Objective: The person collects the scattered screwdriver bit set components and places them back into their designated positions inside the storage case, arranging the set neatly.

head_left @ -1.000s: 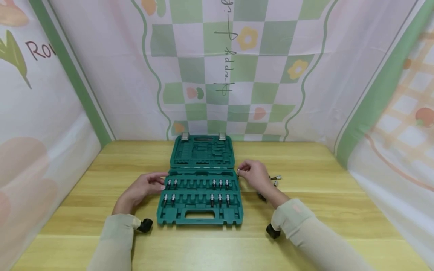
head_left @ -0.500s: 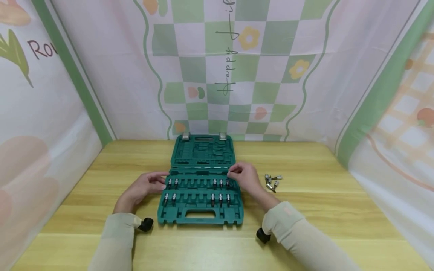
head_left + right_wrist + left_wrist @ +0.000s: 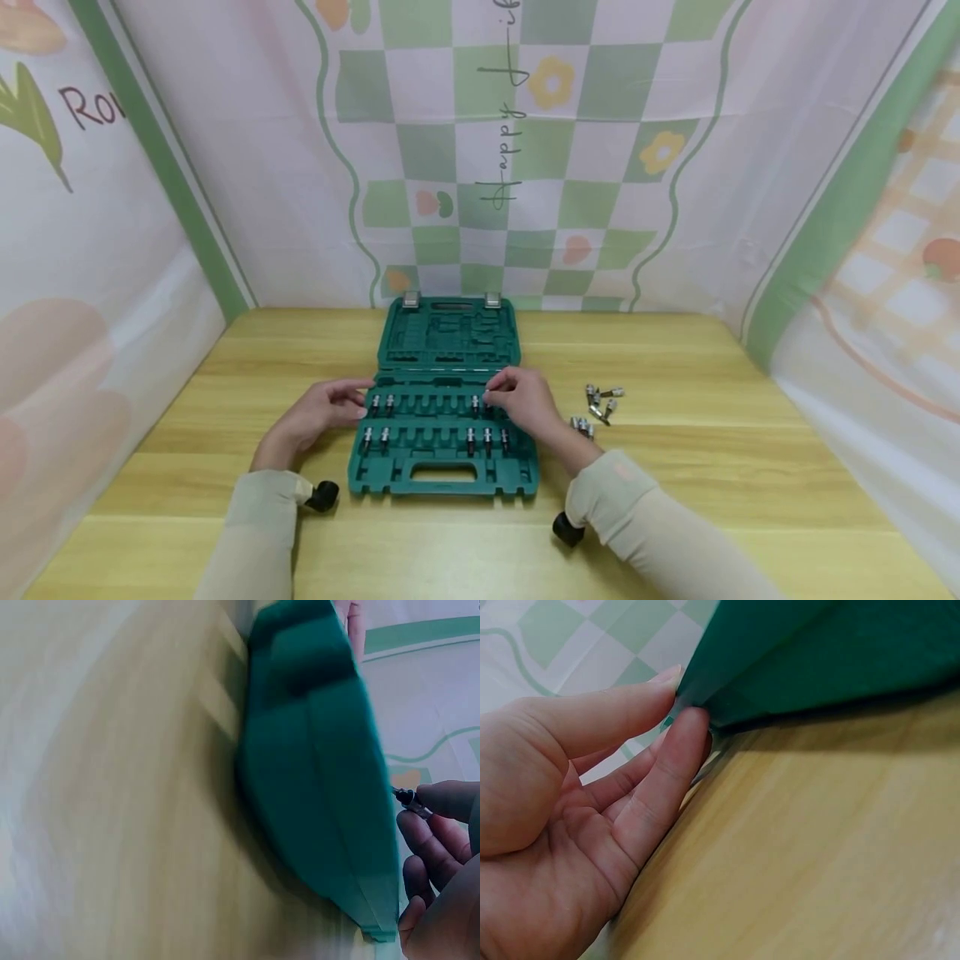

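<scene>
A green tool case (image 3: 444, 467) lies open on the wooden table, its tray holding two rows of metal bit sockets (image 3: 381, 406). My left hand (image 3: 322, 412) rests at the case's left edge (image 3: 727, 682), straight fingertips (image 3: 682, 727) touching the corner. Over the tray's upper row, right of centre, my right hand (image 3: 517, 398) pinches a small metal bit socket (image 3: 411, 801) between thumb and fingers above the case (image 3: 315, 772).
Loose bit sockets (image 3: 600, 402) lie in a small cluster on the table right of the case. The case lid (image 3: 447, 333) lies flat toward the back wall. Patterned cloth walls close in the table on three sides.
My right hand has moved left from the table beside the case to over the tray's upper row, carrying the bit socket. The left hand has stayed put.
</scene>
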Available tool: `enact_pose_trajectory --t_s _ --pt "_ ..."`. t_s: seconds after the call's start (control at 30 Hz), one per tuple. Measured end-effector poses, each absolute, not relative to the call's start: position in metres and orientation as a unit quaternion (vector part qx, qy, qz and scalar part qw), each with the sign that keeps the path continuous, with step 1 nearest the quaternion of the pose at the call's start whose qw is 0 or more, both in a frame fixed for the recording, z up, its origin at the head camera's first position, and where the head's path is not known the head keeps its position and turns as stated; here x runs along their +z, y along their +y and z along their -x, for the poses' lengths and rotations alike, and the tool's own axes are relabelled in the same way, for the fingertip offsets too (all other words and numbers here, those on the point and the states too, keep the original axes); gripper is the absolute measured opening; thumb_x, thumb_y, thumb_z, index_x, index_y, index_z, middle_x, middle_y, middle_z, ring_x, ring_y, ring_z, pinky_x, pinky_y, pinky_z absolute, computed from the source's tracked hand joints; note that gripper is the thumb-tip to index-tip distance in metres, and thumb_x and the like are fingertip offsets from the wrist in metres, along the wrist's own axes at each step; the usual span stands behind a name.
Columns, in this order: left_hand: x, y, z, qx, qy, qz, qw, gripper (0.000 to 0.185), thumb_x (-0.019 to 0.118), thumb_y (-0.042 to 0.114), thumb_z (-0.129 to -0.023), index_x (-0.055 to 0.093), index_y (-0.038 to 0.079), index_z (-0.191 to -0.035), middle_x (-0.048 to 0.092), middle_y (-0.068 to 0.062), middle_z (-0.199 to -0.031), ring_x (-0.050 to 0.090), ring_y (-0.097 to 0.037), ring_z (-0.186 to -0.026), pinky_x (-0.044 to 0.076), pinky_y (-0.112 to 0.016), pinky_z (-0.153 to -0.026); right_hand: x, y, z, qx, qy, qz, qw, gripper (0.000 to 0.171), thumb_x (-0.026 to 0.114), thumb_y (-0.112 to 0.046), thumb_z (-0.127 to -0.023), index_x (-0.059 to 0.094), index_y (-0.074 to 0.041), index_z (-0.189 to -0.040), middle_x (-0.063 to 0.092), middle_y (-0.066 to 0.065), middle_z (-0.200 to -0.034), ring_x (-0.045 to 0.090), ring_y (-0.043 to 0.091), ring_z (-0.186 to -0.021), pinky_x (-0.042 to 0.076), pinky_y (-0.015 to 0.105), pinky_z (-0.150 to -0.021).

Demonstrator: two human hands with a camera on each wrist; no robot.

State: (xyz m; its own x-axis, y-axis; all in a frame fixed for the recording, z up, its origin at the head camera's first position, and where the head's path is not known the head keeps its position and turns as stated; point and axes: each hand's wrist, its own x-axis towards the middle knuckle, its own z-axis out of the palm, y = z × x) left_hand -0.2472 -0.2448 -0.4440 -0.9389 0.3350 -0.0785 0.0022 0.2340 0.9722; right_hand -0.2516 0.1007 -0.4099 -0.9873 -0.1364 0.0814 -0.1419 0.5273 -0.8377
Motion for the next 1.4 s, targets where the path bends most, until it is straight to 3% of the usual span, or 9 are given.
enact_pose_trajectory --t_s 1.0,1.4 --pt "-0.447 -0.246 0.248 0.61 0.773 -0.109 0.135 0.052 0.064 -0.001 -0.091 0.048 -0.001 -0.141 0.053 -0.021 -0.115 0.055 -0.026 -0.098 0.055 -0.034 -0.082 -0.41 0.07 0.252 0.413 -0.899 -0.145 -0.006 0.008 0.074 -0.01 -0.086 0.068 -0.012 -0.082 0.064 -0.003 -0.076 0.059 0.013 -0.069 0.051 0.032 -0.061" --pt "-0.447 -0.246 0.249 0.612 0.772 -0.107 0.134 0.051 0.063 -0.002 -0.091 0.048 -0.002 -0.14 0.054 -0.02 -0.114 0.056 -0.026 -0.096 0.055 -0.034 -0.082 -0.405 0.065 0.261 0.371 -0.918 -0.133 -0.043 0.003 0.073 -0.011 -0.088 0.073 -0.01 -0.085 0.066 -0.003 -0.08 0.059 0.014 -0.072 0.051 0.033 -0.065"
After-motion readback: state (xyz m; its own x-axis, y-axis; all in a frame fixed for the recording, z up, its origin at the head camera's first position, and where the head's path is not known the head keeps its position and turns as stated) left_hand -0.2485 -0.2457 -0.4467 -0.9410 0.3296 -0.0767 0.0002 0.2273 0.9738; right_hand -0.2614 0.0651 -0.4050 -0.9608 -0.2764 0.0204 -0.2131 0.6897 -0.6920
